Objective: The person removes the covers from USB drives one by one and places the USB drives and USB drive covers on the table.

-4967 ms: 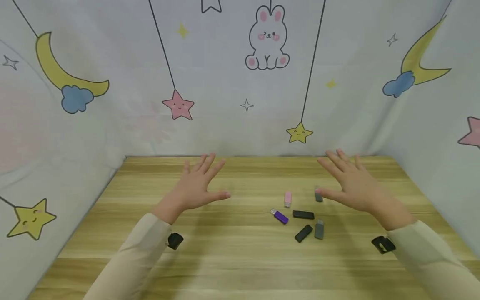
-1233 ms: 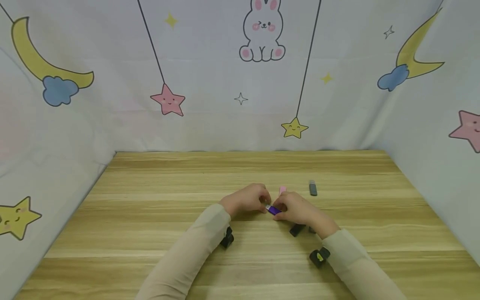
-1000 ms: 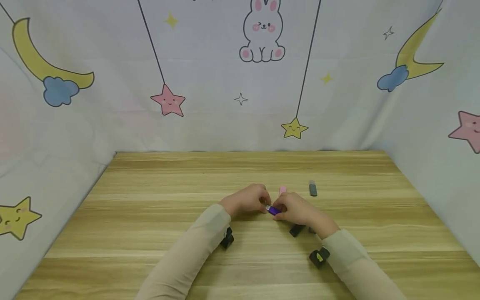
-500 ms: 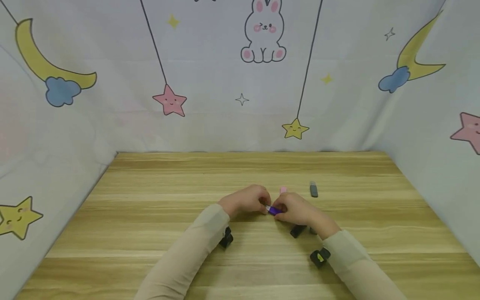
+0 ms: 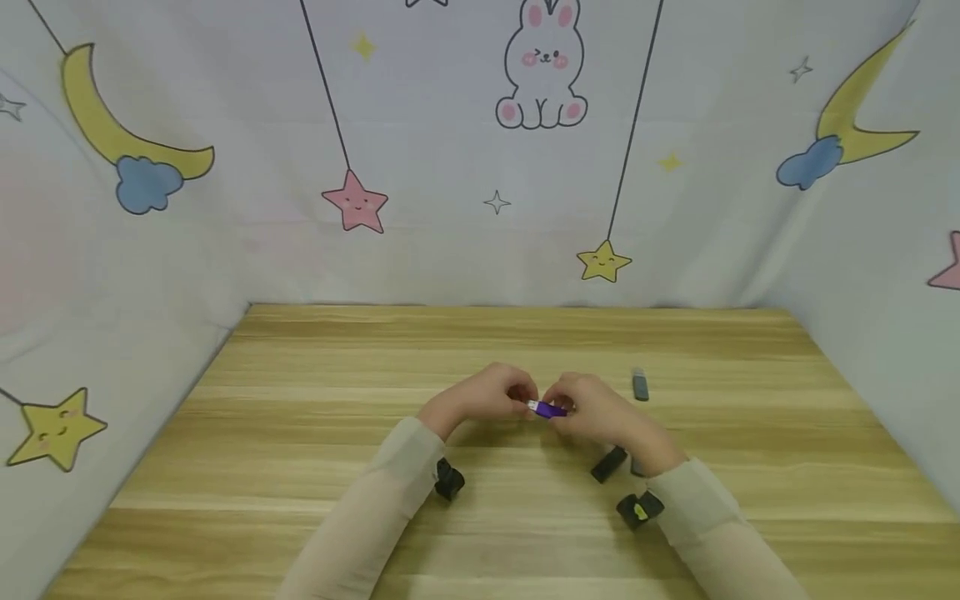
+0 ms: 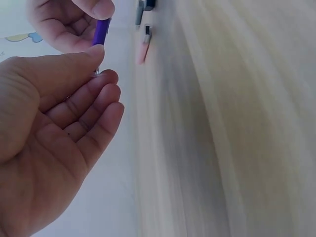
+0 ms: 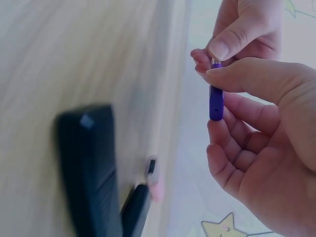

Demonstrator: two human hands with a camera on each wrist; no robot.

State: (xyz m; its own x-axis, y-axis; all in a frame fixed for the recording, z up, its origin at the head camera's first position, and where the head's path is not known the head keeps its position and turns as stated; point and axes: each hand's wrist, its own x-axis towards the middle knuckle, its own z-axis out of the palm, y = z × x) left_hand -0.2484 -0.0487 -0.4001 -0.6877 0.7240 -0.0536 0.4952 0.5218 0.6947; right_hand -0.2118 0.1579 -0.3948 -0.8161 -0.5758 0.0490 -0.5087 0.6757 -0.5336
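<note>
A purple USB flash drive is held between my two hands just above the table. My right hand pinches its purple body between thumb and fingers. At the drive's metal plug end, my left hand pinches with thumb and fingertips, covering much of the plug. Both wrist views have the drive off the tabletop, the remaining fingers loosely bent. A pink USB drive lies on the table beyond, hidden behind my right hand in the head view.
On the right side, a grey USB drive lies behind my right hand. A black drive and a partly hidden grey one lie below it. The right wrist view also has a second black drive. Printed cloth encloses the table.
Five seconds ago both hands were spread apart and the purple drive lay on the table. Over the last half second, both hands have raised it slightly.
</note>
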